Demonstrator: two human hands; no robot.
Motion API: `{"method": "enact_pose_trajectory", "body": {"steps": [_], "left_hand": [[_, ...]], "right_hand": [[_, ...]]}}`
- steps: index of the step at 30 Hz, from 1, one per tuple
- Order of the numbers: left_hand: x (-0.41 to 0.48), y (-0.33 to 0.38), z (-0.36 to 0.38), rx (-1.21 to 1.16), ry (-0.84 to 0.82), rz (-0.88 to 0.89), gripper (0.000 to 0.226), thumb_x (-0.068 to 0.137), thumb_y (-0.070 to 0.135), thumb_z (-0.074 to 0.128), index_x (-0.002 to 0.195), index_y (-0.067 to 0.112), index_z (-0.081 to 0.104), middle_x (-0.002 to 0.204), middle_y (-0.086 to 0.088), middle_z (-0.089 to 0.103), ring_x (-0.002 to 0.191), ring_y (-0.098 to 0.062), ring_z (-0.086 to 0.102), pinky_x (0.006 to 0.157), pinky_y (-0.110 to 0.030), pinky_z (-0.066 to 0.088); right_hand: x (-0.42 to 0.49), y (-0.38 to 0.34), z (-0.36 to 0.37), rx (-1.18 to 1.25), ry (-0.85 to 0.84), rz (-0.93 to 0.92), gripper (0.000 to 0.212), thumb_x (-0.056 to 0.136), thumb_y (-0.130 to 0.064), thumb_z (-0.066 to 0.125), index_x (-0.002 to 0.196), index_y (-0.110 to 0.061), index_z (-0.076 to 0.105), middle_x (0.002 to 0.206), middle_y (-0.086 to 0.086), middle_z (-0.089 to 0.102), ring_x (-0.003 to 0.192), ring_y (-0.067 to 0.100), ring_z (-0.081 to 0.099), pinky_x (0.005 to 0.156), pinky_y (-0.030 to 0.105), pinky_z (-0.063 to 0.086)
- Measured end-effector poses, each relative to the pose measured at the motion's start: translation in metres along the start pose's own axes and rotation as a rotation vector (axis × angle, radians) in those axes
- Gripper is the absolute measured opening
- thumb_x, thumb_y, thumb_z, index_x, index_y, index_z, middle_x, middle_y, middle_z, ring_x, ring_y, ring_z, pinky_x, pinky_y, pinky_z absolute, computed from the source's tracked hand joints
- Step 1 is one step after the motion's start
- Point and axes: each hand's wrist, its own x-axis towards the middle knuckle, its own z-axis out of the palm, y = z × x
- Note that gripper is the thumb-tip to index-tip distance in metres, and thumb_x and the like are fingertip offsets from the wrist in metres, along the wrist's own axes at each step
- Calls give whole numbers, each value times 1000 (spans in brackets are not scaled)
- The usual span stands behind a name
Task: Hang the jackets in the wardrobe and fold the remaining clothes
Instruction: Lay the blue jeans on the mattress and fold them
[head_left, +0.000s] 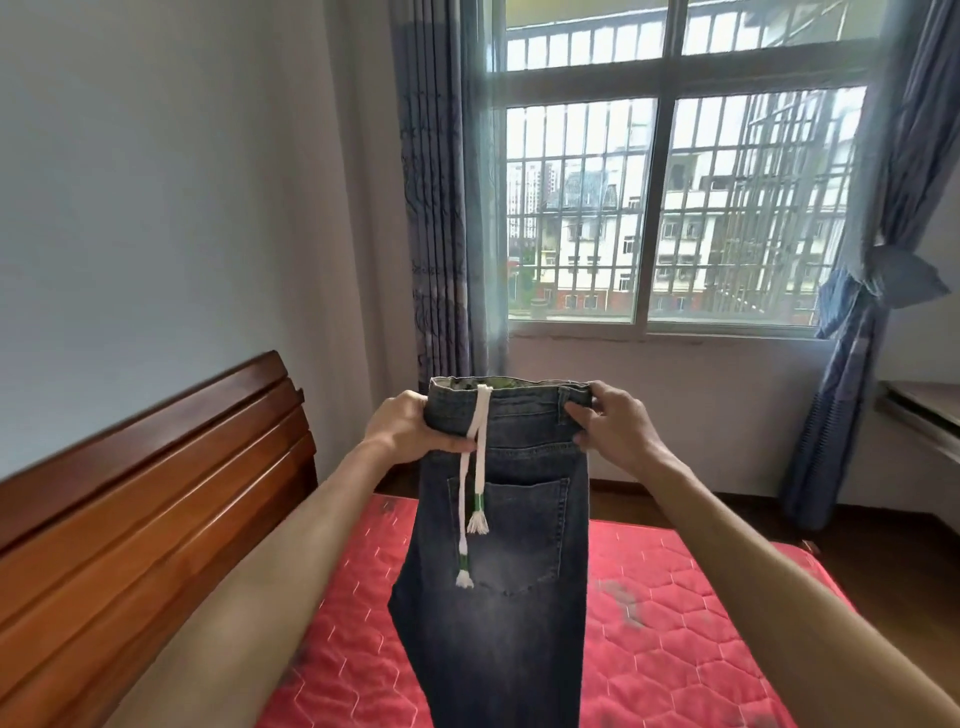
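Observation:
A pair of dark grey-blue jeans (514, 571) hangs in the air in front of me, doubled lengthwise with a back pocket facing me. A white drawstring (475, 467) dangles from the waistband. My left hand (402, 428) grips the left end of the waistband. My right hand (615, 423) pinches the right end at a belt loop. The legs hang down over the red mattress (675, 623), and their lower ends run out of view.
A wooden headboard (156, 493) stands along the left. Ahead is a barred window (670, 208) with blue curtains (441, 208) at both sides. A grey table edge (919, 410) shows at the far right. Dark wooden floor lies beyond the mattress.

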Motion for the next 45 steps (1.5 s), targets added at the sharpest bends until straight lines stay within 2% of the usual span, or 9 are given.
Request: {"method": "enact_pose_trajectory", "body": {"steps": [6,10,15,20,23,27,30,37,45], "left_hand": [[50,11,-54,14,273,121,25,73,35,87,79,17,71,65,11,58,56,2,50,57,-9,42],[57,27,-96,86,447,202,40,77,34,85,99,1,75,84,-4,69,71,-16,60,60,-18,35],[33,44,-125,111,547,250,44,79,37,82,105,3,75,86,-1,67,77,-12,54,65,-16,35],[-23,24,-104,53,447,196,36,73,32,88,98,9,77,80,2,69,67,-10,59,53,-4,38],[-69,-2,-63,60,344,100,24,73,27,88,91,15,78,71,10,64,64,-2,59,51,-4,36],[-140,-69,23,175,184,-144,28,68,44,85,86,25,76,81,1,75,83,-22,71,61,-27,47],[-217,-128,107,179,48,-224,24,76,39,77,97,28,78,96,-3,77,96,-26,71,74,-34,53],[-429,-251,310,117,-62,-429,42,70,32,45,95,29,77,102,3,76,102,-28,69,77,-36,52],[-640,-318,475,84,-186,-564,40,79,16,61,111,35,74,120,18,70,111,-12,67,88,-29,54]], "right_hand": [[84,-35,23,149,14,-79,20,94,-4,62,102,-22,62,96,0,67,91,20,67,90,41,58],[110,-79,17,196,30,-253,28,92,13,56,105,-12,60,103,5,62,85,22,65,79,28,59],[107,-104,2,144,81,-371,29,92,6,61,117,-8,61,117,10,67,103,27,66,89,38,55],[46,-81,13,202,-11,-348,32,92,8,61,114,-15,58,103,-4,66,87,-11,63,82,16,50],[-13,-38,36,217,-73,-264,33,91,8,62,116,-13,59,98,-10,67,82,-11,64,83,17,51],[-122,52,84,150,-167,-51,46,89,10,61,101,-35,59,91,-4,68,80,7,65,78,27,51],[-225,124,124,118,-288,126,50,90,10,61,97,-40,57,81,-8,64,66,-4,60,63,13,44],[-473,283,189,136,-465,377,53,84,12,67,92,-40,66,109,-12,72,86,-22,61,79,2,43],[-703,421,210,-19,-620,432,63,78,19,64,97,-41,61,96,-20,69,81,-5,62,77,13,47]]}}
